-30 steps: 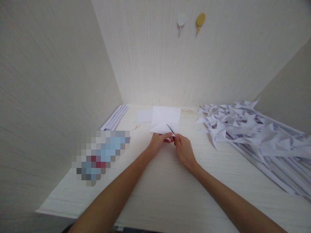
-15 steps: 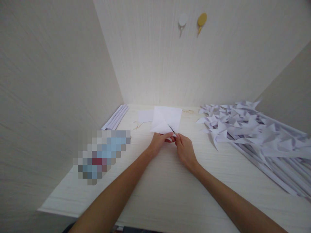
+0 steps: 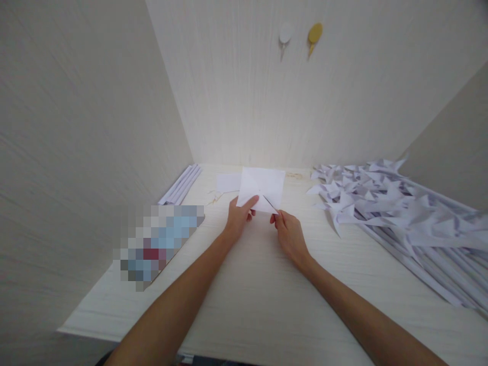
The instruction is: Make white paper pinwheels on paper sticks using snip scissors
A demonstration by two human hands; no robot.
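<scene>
Up close, our right hand (image 3: 290,235) pinches the near right corner of a white square sheet of paper (image 3: 263,189) between thumb and fingertips, while our left hand (image 3: 239,217) rests on the sheet's near left part, its fingers laid flat and pressing rather than closed around anything. The sheet lies on the pale wooden desk (image 3: 267,295), at the middle and toward the far wall, and a crease runs from its centre down to the corner we pinch, with a small flap raised along it; we judge that the sheet is only partly shaped, with its other corners lying flat and untouched. Just beyond it on the left lies a smaller white scrap (image 3: 227,182), and near that a few thin pale shreds (image 3: 214,197). Farther left, against the side wall, sits a bundle of rolled paper sticks (image 3: 180,184). On the right side of the desk a large heap of finished white paper pinwheels (image 3: 385,203) on long sticks spreads toward the near right edge, so much of this work appears already done. On the near left lies a flat object (image 3: 160,244) blurred into squares; no writing can be read on it or anywhere else. High on the far wall hang a white hook (image 3: 284,33) and a yellow hook (image 3: 314,33).
</scene>
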